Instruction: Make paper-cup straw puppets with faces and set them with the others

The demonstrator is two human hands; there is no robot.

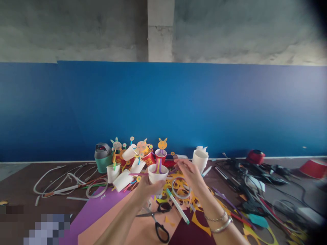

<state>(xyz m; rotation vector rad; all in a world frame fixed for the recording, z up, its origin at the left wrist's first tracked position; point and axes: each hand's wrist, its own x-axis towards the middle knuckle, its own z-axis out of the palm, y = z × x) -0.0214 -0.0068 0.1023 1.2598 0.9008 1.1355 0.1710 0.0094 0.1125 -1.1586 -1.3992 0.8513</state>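
Note:
A white paper cup (pixel 156 177) sits in my left hand (pixel 150 187), whose fingers and thumb are wrapped round its lower side. Striped purple and yellow paper (pixel 158 166) rises from the cup's mouth. To the left, a purple paper strip (pixel 139 174) sticks out from the cup. My right hand (pixel 187 172) is just right of the cup, fingers bent in around the end of another purple strip (pixel 170 169); the fingertips are partly hidden. Below the hands lie black-handled scissors (pixel 161 231), a white marker with a green end (pixel 178 206) and a roll of clear tape (pixel 182 188).
Behind stand cups with paper animal heads (pixel 162 144), some tipped over. A green-grey container (pixel 103 158) and white cables (pixel 58 183) are at left. To the right are a white cup (pixel 200 160), yellow paper scraps (pixel 201 221), black cables (pixel 255 187) and a red cup (pixel 313 169).

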